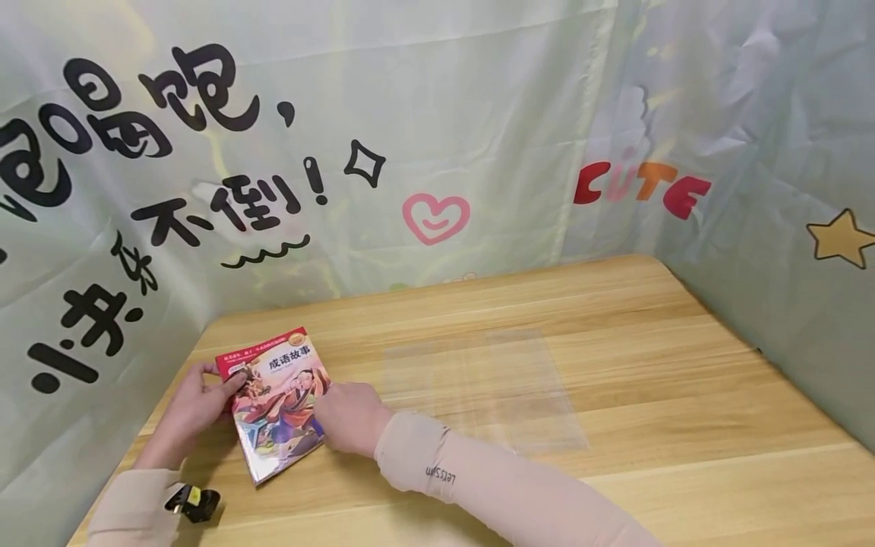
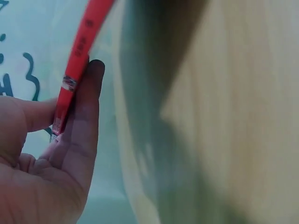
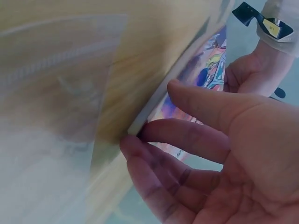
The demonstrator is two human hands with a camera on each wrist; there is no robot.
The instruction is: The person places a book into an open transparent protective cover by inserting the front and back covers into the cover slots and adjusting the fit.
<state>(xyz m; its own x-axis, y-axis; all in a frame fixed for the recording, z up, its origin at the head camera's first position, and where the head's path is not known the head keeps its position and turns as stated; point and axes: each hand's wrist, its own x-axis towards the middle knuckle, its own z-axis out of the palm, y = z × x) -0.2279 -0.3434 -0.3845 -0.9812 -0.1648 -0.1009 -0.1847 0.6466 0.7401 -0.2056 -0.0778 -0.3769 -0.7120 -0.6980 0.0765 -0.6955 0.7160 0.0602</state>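
A paperback book (image 1: 282, 410) with a red top band and colourful illustrated cover is held tilted over the left part of the table, its cover facing up. My left hand (image 1: 190, 414) grips it by the left side, thumb over the cover. In the left wrist view, the red spine (image 2: 79, 60) lies between the thumb and fingers. At the opposite side, my right hand (image 1: 352, 418) holds the page edge (image 3: 161, 91), with the thumb on the cover side and the other fingers bent at the edge. A clear plastic sheet (image 1: 540, 395) lies flat to the right.
The wooden table (image 1: 683, 395) has a rounded far corner and is bordered by printed cloth (image 1: 506, 152) at the back and sides. A small black device (image 1: 194, 503) is strapped at the left wrist. My right forearm (image 1: 506, 475) crosses in front of the plastic sheet.
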